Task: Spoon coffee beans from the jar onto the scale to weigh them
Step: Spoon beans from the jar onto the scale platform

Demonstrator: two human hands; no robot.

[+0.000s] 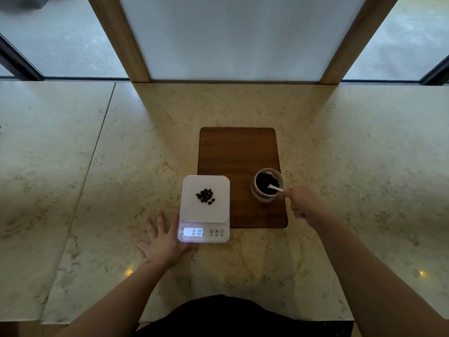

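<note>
1. Head view looks down on a pale marble worktop [243, 113] with a dark wooden board [237, 152] lying on it.
2. A white digital scale [204, 210] sits on the worktop, overlapping the board's near-left corner; its lit display [193, 231] reads 010.
3. A small heap of coffee beans [206, 196] lies in the middle of the scale's platform.
4. A glass jar [268, 185] of beans stands upright on the board's near-right part, just right of the scale.
5. The right hand [301, 203] is closed around the handle of a white spoon [275, 188], whose bowl dips into the jar's beans.
6. The left hand [165, 242] lies flat on the worktop, fingers spread, touching the scale's near-left corner and holding nothing.
</note>
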